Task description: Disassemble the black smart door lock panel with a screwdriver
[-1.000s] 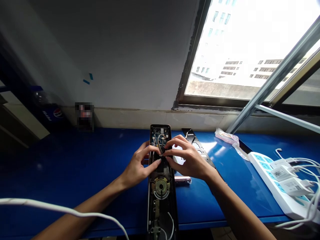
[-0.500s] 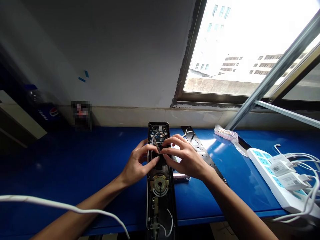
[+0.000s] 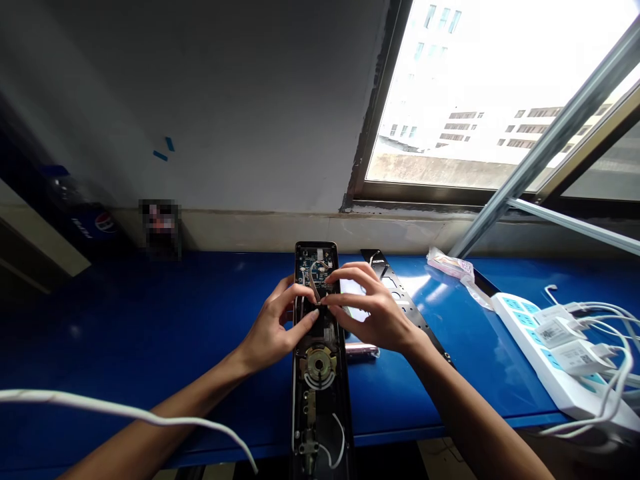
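Observation:
A long black housing [image 3: 320, 393], which looks like an opened electronic door lock, lies lengthwise before me over the table's front edge. At its far end is a circuit board [image 3: 311, 259], with a round metal part [image 3: 320, 365] nearer me. A thin wire bundle [image 3: 313, 280] curves from the board to a small connector [image 3: 318, 304]. My left hand [image 3: 277, 323] pinches at this connector from the left, thumb and index finger close together. From the right, the fingertips of my right hand [image 3: 367, 303] meet at the same connector. The fingertips partly hide it.
A perforated black plate [image 3: 423, 320] lies right of the housing, beside a reddish wrapped item [image 3: 363, 351]. Farther right are a plastic bag [image 3: 453, 265] and a white power strip [image 3: 535, 353] with chargers. A white cable [image 3: 125, 413] crosses the left foreground. A Pepsi bottle [image 3: 93, 223] stands back left.
The right hand's fingers have shifted slightly at the connector, its upper fingers lifting a little. The left hand and housing stay nearly in place; the view has tilted slightly.

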{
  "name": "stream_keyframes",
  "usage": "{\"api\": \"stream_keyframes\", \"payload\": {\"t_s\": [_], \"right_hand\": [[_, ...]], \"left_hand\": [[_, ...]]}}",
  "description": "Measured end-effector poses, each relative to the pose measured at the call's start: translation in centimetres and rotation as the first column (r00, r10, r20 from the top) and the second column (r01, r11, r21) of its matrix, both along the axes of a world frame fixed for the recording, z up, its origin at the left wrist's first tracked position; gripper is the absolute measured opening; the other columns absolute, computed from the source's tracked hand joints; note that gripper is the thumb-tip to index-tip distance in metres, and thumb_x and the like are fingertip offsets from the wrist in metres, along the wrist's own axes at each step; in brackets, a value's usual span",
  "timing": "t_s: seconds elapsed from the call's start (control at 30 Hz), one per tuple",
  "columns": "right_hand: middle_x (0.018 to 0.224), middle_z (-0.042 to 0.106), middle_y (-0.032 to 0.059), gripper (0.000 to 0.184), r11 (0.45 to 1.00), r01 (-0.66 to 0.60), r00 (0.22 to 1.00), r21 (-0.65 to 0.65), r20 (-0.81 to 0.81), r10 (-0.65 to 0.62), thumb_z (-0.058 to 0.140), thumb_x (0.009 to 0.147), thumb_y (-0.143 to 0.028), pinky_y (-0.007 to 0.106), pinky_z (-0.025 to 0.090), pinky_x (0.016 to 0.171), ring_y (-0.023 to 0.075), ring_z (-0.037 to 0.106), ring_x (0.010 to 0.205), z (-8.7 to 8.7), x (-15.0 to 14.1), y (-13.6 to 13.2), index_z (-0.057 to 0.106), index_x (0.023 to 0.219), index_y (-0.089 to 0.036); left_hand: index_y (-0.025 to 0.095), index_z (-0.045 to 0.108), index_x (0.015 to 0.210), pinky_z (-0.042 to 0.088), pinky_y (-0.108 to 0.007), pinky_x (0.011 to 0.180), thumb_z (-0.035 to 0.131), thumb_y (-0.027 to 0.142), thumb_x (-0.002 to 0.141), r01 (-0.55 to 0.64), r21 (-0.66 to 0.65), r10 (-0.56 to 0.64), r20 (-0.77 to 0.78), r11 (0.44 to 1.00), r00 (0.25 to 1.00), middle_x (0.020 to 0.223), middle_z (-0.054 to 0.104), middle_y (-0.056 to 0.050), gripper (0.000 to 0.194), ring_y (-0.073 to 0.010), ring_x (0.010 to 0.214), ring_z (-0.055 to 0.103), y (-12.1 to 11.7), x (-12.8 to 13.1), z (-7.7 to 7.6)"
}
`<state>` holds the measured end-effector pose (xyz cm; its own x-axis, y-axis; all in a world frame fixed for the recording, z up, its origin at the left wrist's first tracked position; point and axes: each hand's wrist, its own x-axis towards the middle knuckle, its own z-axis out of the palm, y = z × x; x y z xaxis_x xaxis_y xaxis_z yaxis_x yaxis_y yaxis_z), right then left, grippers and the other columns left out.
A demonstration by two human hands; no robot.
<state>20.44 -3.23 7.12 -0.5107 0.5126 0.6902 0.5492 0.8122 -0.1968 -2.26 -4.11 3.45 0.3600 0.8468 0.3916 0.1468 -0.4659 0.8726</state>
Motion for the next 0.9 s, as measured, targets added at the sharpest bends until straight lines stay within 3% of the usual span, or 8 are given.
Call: {"api": "stream_keyframes", "payload": {"t_s": [0.13,0.27,0.37,0.43,0.5,0.63,0.8,0.9], "right_hand": [[0.091,0.07,0.0055,0.015,0.962,0.254,0.964,-0.099,-0.049,-0.26,0.052,0.098,-0.019,0.032,0.054,0.074,0.0165,0.063,0.081,-0.6,0.9,0.9,0.067,0.099,-0.021],[0.072,0.068,0.0009,0.006,0.881,0.429,0.902,-0.201,0.152,-0.405,0.065,0.091,-0.026,0.027,0.045,0.059,0.0161,0.061,0.065,-2.4,0.8,1.9,0.065,0.087,-0.021],[0.065,0.067,0.0016,0.02,0.825,0.509,0.85,-0.245,0.29,-0.439,0.081,0.077,-0.027,0.027,0.044,0.056,0.0209,0.066,0.067,-4.0,-0.2,1.9,0.064,0.085,-0.021],[0.067,0.069,0.0019,0.023,0.794,0.547,0.825,-0.265,0.327,-0.46,0.082,0.076,-0.026,0.027,0.045,0.057,0.0214,0.068,0.067,-4.5,-0.8,1.7,0.063,0.09,-0.021],[0.069,0.07,0.0027,0.022,0.777,0.563,0.818,-0.282,0.324,-0.476,0.08,0.077,-0.025,0.029,0.047,0.059,0.0221,0.069,0.066,-4.4,-1.2,1.5,0.063,0.091,-0.021],[0.067,0.071,0.0042,0.013,0.774,0.555,0.832,-0.305,0.196,-0.52,0.073,0.081,-0.021,0.034,0.05,0.059,0.0255,0.07,0.064,-2.6,-0.4,1.5,0.062,0.089,-0.021],[0.094,0.077,0.0049,0.024,0.823,0.48,0.831,-0.304,-0.142,-0.537,0.065,0.094,-0.038,0.032,0.059,0.066,0.0187,0.074,0.074,0.2,2.8,1.9,0.058,0.111,-0.023],[0.102,0.075,0.0061,0.039,0.855,0.456,0.768,-0.245,-0.376,-0.518,0.064,0.095,-0.044,0.033,0.063,0.074,0.0191,0.076,0.084,0.9,4.5,2.1,0.051,0.125,-0.024]], "left_hand": [[0.027,0.039,0.109,0.063,-0.029,0.067,0.07,0.034,0.093,0.028,-0.192,-0.012,0.08,0.981,0.997,0.106,0.059,-0.001,0.035,-0.0151,0.081,0.066,-0.4,0.0,0.2],[0.03,0.032,0.111,0.064,-0.031,0.063,0.074,0.035,0.089,0.008,-0.219,0.005,0.06,0.976,0.998,0.111,0.061,-0.002,0.048,-0.017,0.081,0.069,-0.6,0.1,0.2],[0.029,0.033,0.114,0.061,-0.046,0.094,0.076,0.033,0.087,-0.07,-0.052,0.071,0.017,0.996,0.997,0.138,0.053,-0.011,0.051,-0.0262,0.115,0.067,-0.6,0.2,0.0],[0.027,0.036,0.117,0.045,-0.057,0.115,0.076,0.031,0.087,-0.175,0.117,0.179,-0.021,0.978,0.984,0.159,0.033,-0.017,0.051,-0.0336,0.143,0.048,-0.7,0.3,-0.2],[0.026,0.038,0.121,0.031,-0.064,0.122,0.074,0.026,0.087,-0.248,0.299,0.275,-0.052,0.922,0.96,0.166,0.021,-0.017,0.049,-0.037,0.154,0.029,-0.9,0.4,-0.2],[0.026,0.045,0.123,0.029,-0.067,0.122,0.068,0.015,0.087,-0.16,0.576,0.286,-0.135,0.802,0.948,0.16,0.035,-0.014,0.044,-0.038,0.155,0.025,-1.3,0.6,0.5],[0.023,0.059,0.12,0.038,-0.063,0.119,0.063,0.01,0.088,0.051,0.654,0.241,-0.349,0.755,0.905,0.144,0.055,-0.012,0.035,-0.039,0.153,0.027,-1.4,1.4,2.5],[0.02,0.066,0.121,0.041,-0.063,0.117,0.062,0.01,0.089,0.164,0.668,0.201,-0.434,0.726,0.878,0.137,0.064,-0.013,0.034,-0.0393,0.151,0.033,-0.7,2.3,4.1]]}}
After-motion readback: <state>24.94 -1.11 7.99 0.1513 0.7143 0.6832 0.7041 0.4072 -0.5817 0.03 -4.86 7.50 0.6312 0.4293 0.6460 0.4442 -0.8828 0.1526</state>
